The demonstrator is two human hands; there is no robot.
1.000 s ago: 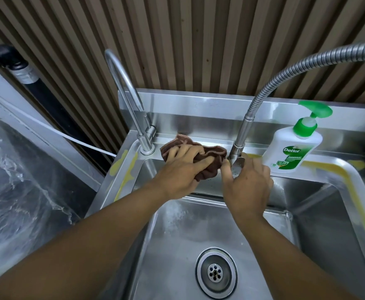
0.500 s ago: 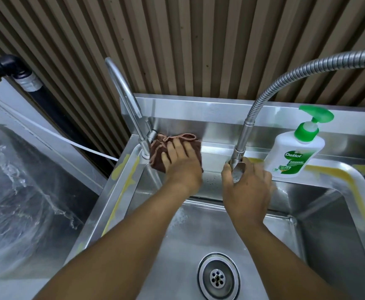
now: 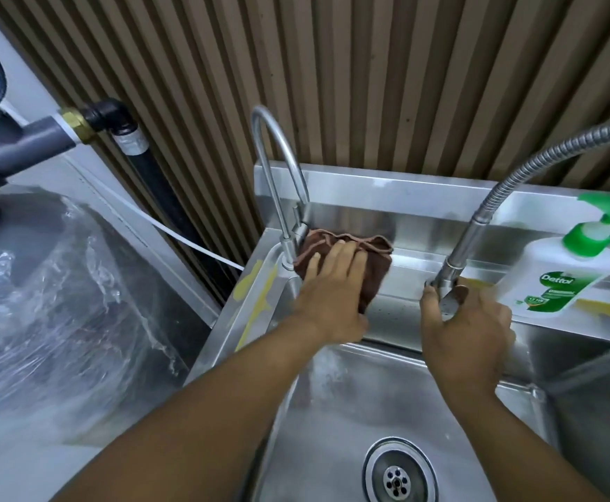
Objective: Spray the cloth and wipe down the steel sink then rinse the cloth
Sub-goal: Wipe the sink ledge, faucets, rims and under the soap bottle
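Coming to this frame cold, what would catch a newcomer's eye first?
The two bare hands at the back of the steel sink stand out. The left hand presses a brown cloth flat on the ledge beside the gooseneck tap, and the right hand grips the base of the flexible-hose tap. Next comes the white Dettol bottle with its green pump, on the ledge at far right.

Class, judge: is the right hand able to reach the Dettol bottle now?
Likely yes, once freed: the right hand grips the hose faucet; the Dettol bottle stands close beside it, nothing between.
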